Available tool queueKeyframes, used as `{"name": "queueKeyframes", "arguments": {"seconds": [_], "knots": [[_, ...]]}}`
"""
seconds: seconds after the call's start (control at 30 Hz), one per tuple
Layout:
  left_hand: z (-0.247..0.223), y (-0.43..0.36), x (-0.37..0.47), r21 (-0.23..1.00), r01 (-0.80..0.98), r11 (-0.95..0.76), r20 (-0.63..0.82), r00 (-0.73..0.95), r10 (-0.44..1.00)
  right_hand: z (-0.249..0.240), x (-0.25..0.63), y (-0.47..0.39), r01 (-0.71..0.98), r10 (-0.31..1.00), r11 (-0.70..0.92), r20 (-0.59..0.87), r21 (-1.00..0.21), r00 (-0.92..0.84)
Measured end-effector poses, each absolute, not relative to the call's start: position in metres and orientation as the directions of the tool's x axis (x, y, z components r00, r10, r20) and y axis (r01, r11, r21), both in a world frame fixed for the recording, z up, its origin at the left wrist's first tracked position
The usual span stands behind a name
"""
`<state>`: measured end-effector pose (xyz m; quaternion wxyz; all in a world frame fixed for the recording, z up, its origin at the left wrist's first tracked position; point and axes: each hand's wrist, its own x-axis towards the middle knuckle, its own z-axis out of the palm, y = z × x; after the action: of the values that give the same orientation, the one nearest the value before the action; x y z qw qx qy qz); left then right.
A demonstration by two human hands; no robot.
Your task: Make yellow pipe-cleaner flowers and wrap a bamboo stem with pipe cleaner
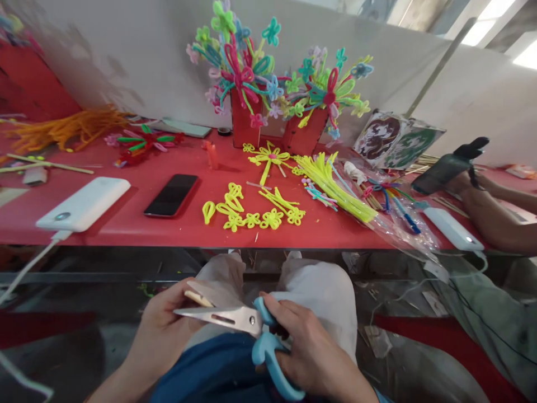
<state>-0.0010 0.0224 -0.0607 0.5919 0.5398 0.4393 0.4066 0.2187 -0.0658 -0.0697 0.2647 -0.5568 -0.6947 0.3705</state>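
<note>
My right hand point(302, 336) is closed round the light-blue handles of a pair of scissors point(235, 319), held over my lap with the blades apart and pointing left. My left hand point(165, 324) pinches a short pale wooden stick point(198, 298), whose end lies between the spread blades. Most of the stick is hidden by the fingers. On the red table point(184, 232) ahead lie yellow pipe-cleaner flowers point(251, 220) and loops point(230, 198). Behind them rests a larger yellow pipe-cleaner flower point(271, 158), left of a bundle of yellow pipe cleaners point(335, 187).
A black phone point(172, 195) and a white power bank point(86, 204) with a cable lie to the left. Two red boxes point(246, 120) hold colourful pipe-cleaner flowers at the back. At the right are another person's arm point(482, 207) and a second white power bank point(453, 228).
</note>
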Motion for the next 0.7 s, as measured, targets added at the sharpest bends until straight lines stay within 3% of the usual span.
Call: {"name": "queueKeyframes", "arguments": {"seconds": [0.2, 0.5, 0.7], "knots": [[-0.0551, 0.019, -0.0021, 1.0, 0.02, 0.002, -0.008, 0.277, 0.961, -0.0674, 0.2168, -0.0619, 0.478, 0.957, 0.094, -0.052, -0.874, -0.284], [-0.0589, 0.0208, -0.0058, 1.0, 0.009, 0.03, -0.031, 0.304, 0.952, -0.0682, 0.2152, -0.0629, 0.477, 0.961, 0.102, -0.037, -0.873, -0.274], [-0.0589, 0.0232, -0.0113, 0.996, 0.064, -0.067, 0.043, 0.317, 0.947, -0.0706, 0.2138, -0.063, 0.477, 0.963, 0.109, -0.027, -0.872, -0.27]]}}
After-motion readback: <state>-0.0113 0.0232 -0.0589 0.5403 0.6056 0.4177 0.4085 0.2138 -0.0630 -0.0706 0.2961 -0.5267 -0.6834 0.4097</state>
